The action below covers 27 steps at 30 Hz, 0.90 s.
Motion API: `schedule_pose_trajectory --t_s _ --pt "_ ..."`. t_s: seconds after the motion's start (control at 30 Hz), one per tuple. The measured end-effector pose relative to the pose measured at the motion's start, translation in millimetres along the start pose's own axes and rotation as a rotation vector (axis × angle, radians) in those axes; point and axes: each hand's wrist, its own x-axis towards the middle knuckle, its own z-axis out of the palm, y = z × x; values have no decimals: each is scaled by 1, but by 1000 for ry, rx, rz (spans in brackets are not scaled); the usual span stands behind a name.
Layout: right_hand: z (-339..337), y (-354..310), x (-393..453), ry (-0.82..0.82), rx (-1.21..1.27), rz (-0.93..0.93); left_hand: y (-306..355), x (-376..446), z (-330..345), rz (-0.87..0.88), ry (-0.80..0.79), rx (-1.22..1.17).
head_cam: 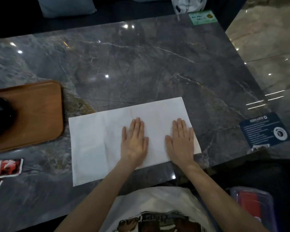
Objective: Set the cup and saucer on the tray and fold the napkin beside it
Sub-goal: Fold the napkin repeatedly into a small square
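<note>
On the marble table (141, 64), flat left hand (135, 143) and right hand (182, 142) press the napkin (97, 139), lengthwise left-right.

Head view, single: worn camera, looking forward and steeply down, close above left hand (135, 141) and right hand (181, 141); wide-angle; table (141, 64) stretches beyond them.
</note>
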Motion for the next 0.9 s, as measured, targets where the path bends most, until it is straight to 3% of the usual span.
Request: schedule_pose_trajectory --t_s 0.13,0.27,0.6,0.77,0.9 --pt "6 -30 4 -27 63 -201 24 -7 10 76 -29 49" --pt "13 -31 7 -18 54 -201 5 -15 9 8 7 21" --pt "10 -32 6 34 84 -203 -92 -71 -18 -314 117 -28" --pt "4 -63 13 48 101 -106 -87 -51 -23 -485 166 -49" --pt "6 -98 23 -5 110 -348 -59 -22 -20 -177 116 -71"
